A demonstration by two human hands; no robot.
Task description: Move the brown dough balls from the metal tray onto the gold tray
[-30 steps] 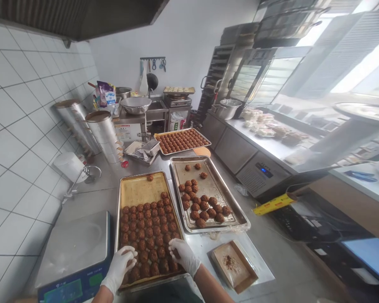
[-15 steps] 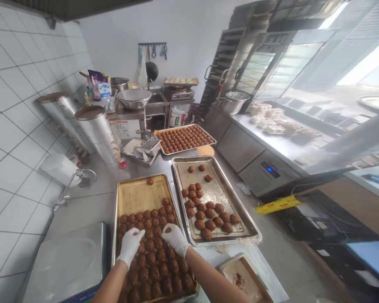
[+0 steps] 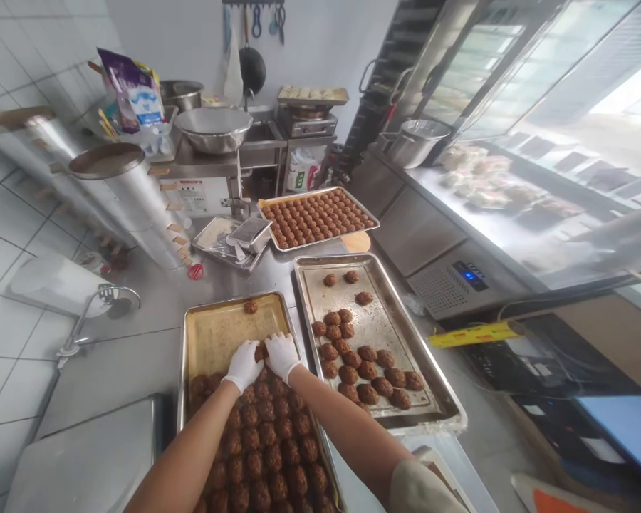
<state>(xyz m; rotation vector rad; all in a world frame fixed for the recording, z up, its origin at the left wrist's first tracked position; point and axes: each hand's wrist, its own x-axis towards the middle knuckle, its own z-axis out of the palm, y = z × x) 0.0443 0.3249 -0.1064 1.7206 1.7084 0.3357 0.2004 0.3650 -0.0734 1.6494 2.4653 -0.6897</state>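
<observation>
On the near tray [image 3: 214,335], I see my gloved left hand [image 3: 244,365] and right hand [image 3: 280,355] side by side, cupped over the front-row cookies [image 3: 260,353], bunching them tight; whether they grip any I cannot tell.

My one view sits on the head, looking forward and steeply down, close over the near tray [image 3: 189,356], counter [image 3: 139,342] stretching away beyond.

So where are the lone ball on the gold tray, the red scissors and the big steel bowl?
lone ball [image 3: 251,307], head view, its top.
red scissors [image 3: 195,271], head view, the handles.
big steel bowl [image 3: 214,131], head view, its outer wall.
</observation>
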